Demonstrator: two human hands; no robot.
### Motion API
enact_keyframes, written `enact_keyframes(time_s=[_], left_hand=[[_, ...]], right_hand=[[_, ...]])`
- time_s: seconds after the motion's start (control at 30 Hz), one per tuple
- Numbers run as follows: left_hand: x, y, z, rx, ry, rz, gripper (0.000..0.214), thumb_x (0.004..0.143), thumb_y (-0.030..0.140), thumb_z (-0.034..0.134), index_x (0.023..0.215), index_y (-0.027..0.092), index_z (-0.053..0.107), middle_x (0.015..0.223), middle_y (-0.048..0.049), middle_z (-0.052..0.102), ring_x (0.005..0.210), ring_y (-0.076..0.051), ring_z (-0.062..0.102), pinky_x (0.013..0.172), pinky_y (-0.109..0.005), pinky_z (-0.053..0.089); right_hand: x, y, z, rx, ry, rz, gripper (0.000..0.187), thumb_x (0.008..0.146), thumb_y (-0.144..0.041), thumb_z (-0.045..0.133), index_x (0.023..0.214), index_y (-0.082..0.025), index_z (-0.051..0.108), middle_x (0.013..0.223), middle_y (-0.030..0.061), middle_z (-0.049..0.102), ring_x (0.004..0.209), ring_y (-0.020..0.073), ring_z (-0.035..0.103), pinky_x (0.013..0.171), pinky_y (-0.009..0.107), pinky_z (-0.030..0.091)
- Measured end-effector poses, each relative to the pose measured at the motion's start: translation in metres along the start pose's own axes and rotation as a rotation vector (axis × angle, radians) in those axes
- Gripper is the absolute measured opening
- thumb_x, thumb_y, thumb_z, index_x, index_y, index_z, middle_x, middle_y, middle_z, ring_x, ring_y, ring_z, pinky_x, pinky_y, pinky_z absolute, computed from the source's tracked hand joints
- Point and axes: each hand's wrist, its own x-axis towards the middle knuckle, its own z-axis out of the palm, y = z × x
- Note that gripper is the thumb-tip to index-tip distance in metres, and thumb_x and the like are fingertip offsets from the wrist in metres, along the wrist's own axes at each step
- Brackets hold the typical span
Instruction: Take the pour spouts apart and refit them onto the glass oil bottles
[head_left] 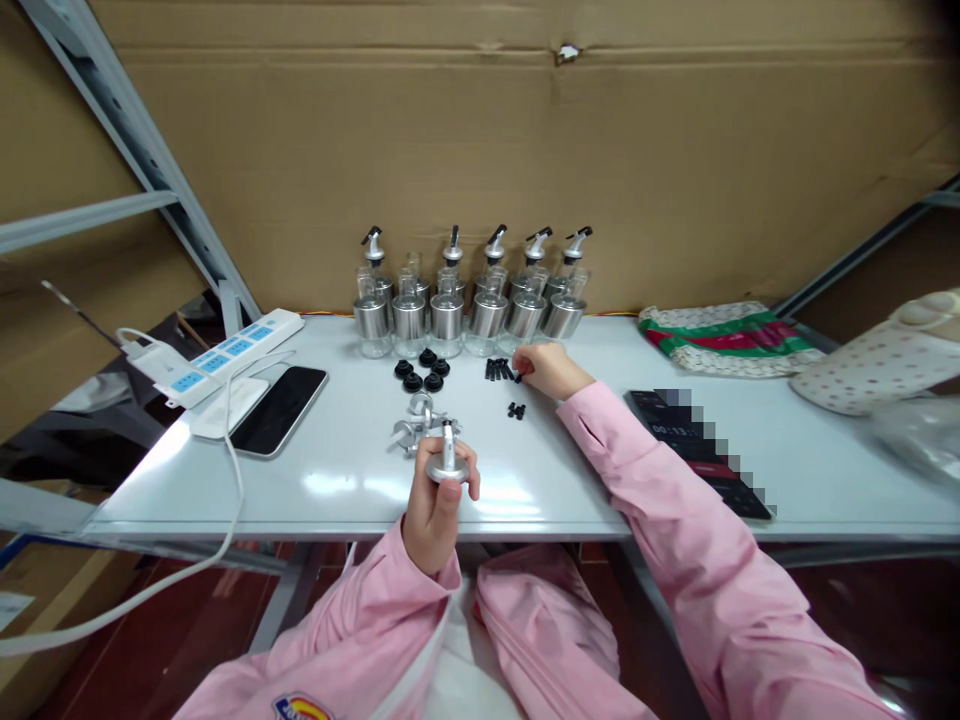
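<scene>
Above the table's front edge, my left hand (433,515) is closed around a silver pour spout (448,462), its round base tilted toward me and a small black part at its top. Further out, my right hand (551,370) reaches to a small row of black flip levers (496,369), fingertips pinched at its right end on one dark lever. Small black pieces (517,411) lie just nearer to me. Silver spout parts (420,415) lie behind my left hand, with several black ribbed stoppers (422,372) beyond them.
Glass bottles in steel sleeves (448,318) stand in rows at the back, some with spouts fitted. At left are a white power strip (225,355) and a phone (281,410). A dark screen device (694,450) and a patterned cloth bag (720,340) lie right.
</scene>
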Motion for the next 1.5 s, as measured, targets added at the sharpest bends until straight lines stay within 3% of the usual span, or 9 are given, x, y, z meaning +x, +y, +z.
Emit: enact_keyframes(time_s=[0.27,0.5,0.8,0.97,1.2,1.5], left_hand=[[0.001,0.001,0.0,-0.016,-0.003,-0.002,0.032,0.089,0.053,0.041,0.093,0.021,0.045,0.075,0.0014,0.048,0.054,-0.008,0.048,0.056,-0.025,0.039],[0.001,-0.002,0.0,-0.013,-0.03,0.053,0.031,0.09,0.051,0.039,0.096,0.021,0.045,0.076,0.0018,0.047,0.055,-0.008,0.047,0.056,-0.024,0.039],[0.002,0.001,0.0,-0.012,-0.05,0.052,0.031,0.091,0.05,0.038,0.095,0.02,0.045,0.076,0.0018,0.046,0.055,-0.008,0.048,0.057,-0.024,0.038],[0.001,0.001,-0.001,-0.013,-0.04,0.039,0.031,0.091,0.05,0.038,0.095,0.02,0.045,0.075,0.0017,0.046,0.055,-0.008,0.047,0.057,-0.025,0.039],[0.002,0.001,0.0,-0.011,-0.039,0.044,0.031,0.091,0.05,0.039,0.095,0.02,0.045,0.074,0.0016,0.046,0.055,-0.008,0.047,0.056,-0.025,0.038],[0.001,0.0,-0.001,0.004,-0.057,0.03,0.03,0.091,0.049,0.038,0.095,0.02,0.044,0.072,0.002,0.047,0.056,-0.009,0.047,0.059,-0.026,0.038]], right_hand=[[-0.001,0.003,-0.001,0.046,0.008,0.007,0.028,0.064,0.004,0.052,0.083,-0.011,0.066,0.075,0.0081,0.071,0.07,0.0165,0.064,0.069,0.024,0.046],[0.002,0.004,0.006,0.217,0.021,-0.096,0.036,0.062,0.006,0.052,0.089,-0.014,0.066,0.077,0.0034,0.072,0.069,0.0144,0.065,0.069,0.023,0.05],[0.008,0.002,0.02,0.091,0.059,-0.295,0.035,0.076,-0.002,0.047,0.098,-0.015,0.072,0.085,0.0088,0.068,0.073,0.0163,0.062,0.072,0.027,0.049],[0.009,-0.002,0.025,0.088,0.067,-0.333,0.035,0.081,-0.005,0.044,0.101,-0.015,0.07,0.088,0.0103,0.065,0.078,0.0173,0.06,0.074,0.028,0.048],[0.012,-0.007,0.032,0.077,0.101,-0.374,0.039,0.08,-0.002,0.04,0.102,-0.013,0.069,0.088,0.0134,0.061,0.082,0.0206,0.058,0.076,0.032,0.047],[0.009,-0.006,0.03,0.077,0.071,-0.388,0.04,0.076,0.0,0.041,0.098,-0.014,0.072,0.086,0.0115,0.064,0.078,0.0179,0.06,0.074,0.029,0.048]])
